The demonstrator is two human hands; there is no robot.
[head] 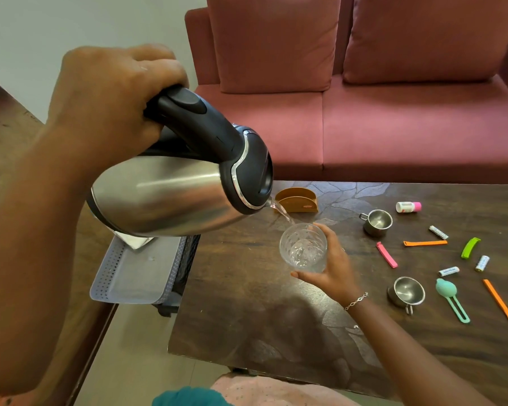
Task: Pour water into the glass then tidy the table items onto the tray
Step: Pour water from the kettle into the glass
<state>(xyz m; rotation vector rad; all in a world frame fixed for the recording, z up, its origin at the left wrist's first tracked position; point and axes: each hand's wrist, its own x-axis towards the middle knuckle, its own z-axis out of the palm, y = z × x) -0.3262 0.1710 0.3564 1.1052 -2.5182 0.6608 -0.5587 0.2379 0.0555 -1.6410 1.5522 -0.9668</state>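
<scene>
Now keep your left hand [112, 92] clenched on the kettle [170, 191] handle, spout just above the glass [303, 248] your right hand [332, 268] grips. Tilt gradually; level off before the rim.

Nothing here can actually be read. The small white batteries [448, 271] scattered on the counter [247, 288] carry blue print along their sides, but it is too small and blurred to make out. The white bottle with the pink cap [408, 207] has a faint label, also illegible. The brown holder [296, 200] shows a tiny reddish mark at its base, unreadable too.
</scene>
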